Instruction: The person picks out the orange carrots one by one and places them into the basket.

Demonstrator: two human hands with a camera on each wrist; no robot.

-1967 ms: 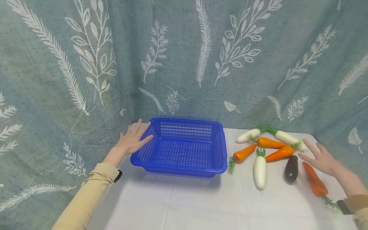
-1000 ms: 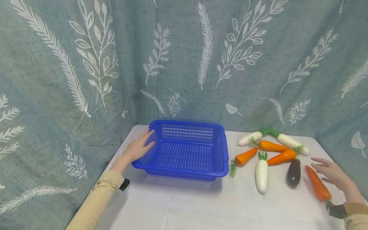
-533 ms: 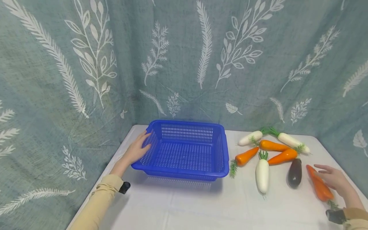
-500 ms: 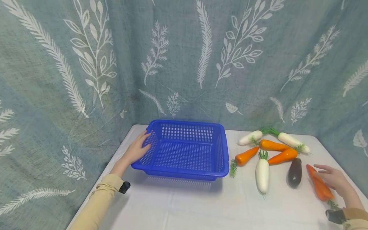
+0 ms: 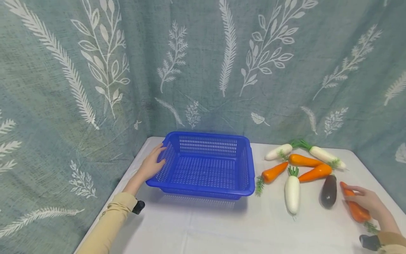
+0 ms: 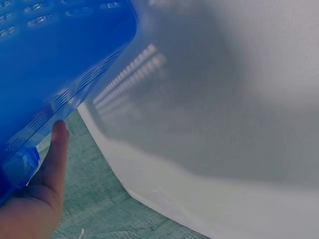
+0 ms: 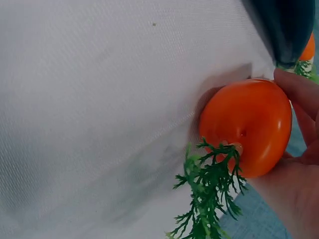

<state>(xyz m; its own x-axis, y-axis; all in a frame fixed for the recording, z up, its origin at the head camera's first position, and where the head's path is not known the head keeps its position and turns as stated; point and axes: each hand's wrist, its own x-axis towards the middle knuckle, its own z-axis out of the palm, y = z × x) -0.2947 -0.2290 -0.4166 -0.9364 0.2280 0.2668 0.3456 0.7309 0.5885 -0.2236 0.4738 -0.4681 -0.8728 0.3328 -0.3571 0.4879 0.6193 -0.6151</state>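
My left hand (image 5: 151, 165) holds the left rim of a blue plastic basket (image 5: 203, 192). In the left wrist view one digit lies along the outside of the perforated wall; the others are mostly hidden. At the far right, my right hand (image 5: 368, 203) grips an orange carrot (image 5: 357, 212) lying on the table. The right wrist view shows the thick end of that carrot (image 7: 244, 124), with green leaves hanging from it and fingers around its side. Just left of this hand lies a dark eggplant (image 5: 328, 191).
Between basket and eggplant lie a white radish (image 5: 292, 195) and a carrot (image 5: 274, 172). Behind them are two more carrots, one here (image 5: 315, 173), and two white radishes, one here (image 5: 326, 157). A white cloth covers the table (image 5: 215, 229); a green-grey leaf-patterned curtain (image 5: 203, 70) hangs behind.
My right hand has come down from above the carrot and closed around it. My left hand has lowered slightly onto the basket's left rim. The basket and other vegetables stay put.
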